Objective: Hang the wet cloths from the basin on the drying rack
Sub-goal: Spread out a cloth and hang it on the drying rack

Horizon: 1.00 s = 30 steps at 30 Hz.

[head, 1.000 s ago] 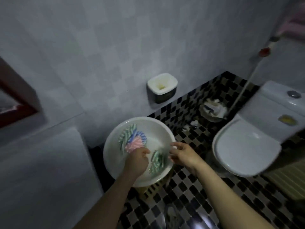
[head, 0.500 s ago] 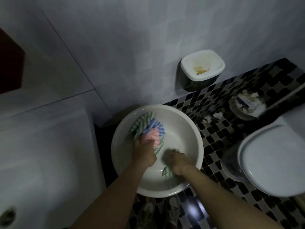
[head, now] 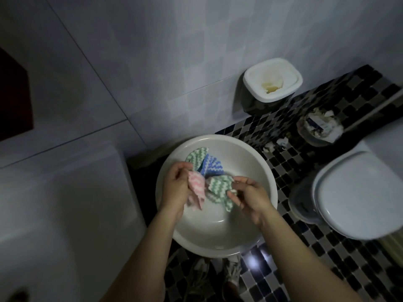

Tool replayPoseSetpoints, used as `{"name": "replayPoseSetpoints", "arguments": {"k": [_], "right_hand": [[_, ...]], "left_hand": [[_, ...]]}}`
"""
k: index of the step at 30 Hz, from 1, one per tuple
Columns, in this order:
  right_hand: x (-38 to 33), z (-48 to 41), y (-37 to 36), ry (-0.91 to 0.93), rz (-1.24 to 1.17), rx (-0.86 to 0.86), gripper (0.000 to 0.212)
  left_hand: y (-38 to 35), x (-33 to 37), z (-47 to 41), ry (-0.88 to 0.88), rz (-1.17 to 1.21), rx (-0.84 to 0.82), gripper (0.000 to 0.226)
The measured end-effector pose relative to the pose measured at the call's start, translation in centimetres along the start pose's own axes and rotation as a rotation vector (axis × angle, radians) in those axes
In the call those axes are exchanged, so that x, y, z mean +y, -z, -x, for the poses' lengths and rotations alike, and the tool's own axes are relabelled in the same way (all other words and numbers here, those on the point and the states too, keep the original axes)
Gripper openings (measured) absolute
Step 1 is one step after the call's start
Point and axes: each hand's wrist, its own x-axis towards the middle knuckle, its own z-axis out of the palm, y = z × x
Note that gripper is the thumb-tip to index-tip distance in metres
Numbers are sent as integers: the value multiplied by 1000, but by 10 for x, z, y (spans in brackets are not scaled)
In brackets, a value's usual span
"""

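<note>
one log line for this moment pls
left hand grips pink cloth | right hand pinches green cloth | blue cloth, second green cloth in basin

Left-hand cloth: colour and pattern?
It's a pink cloth with white zigzags; head view.

A dim tiled bathroom corner around a white toilet

The toilet, lid down, stands on a black, grey and white mosaic floor. Just behind it is a small waste bin full of crumpled paper, with paper scraps on the floor beside the bin. A thin rod slants along behind the toilet. Farther back and to its left, a white-topped, dark-bodied box is on the pale tiled wall. Well to the toilet's left are a large white unit and a dark red frame. Light shoes show at the bottom edge.
</note>
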Motion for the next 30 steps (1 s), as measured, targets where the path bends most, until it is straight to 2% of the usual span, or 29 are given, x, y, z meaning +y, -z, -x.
{"name": "replayPoseSetpoints", "arguments": {"k": [6,9,13,16,18,20,22,24,27,28,30], "right_hand": [[-24,33,-12,68,-42,-85,15],[-37,51,-16,113,-57,-64,13],[-50,88,-7,186,-230,-99,16],[-56,113,4,169,-400,-223,14],[-55,128,15,149,-512,-317,19],[-51,150,34,223,-534,-354,31],[-48,166,49,289,-496,-380,44],[-44,184,66,328,-452,-334,48],[-36,209,87,351,-352,-201,47],[-33,218,97,374,-316,-165,46],[-26,237,117,435,-183,-152,45]], "left_hand": [[-3,54,21,16,103,-315,19],[-2,76,35,-48,-70,-547,12],[-5,104,64,-137,-286,-786,23],[-11,111,74,-187,-267,-825,35],[-22,113,87,-202,-281,-803,34],[-37,114,114,-235,-304,-852,25],[-45,113,132,-277,-314,-899,27],[-56,109,147,-319,-371,-926,28],[-68,107,164,-409,-421,-908,5],[-72,107,171,-428,-432,-914,6],[-79,106,186,-410,-435,-954,24]]}}
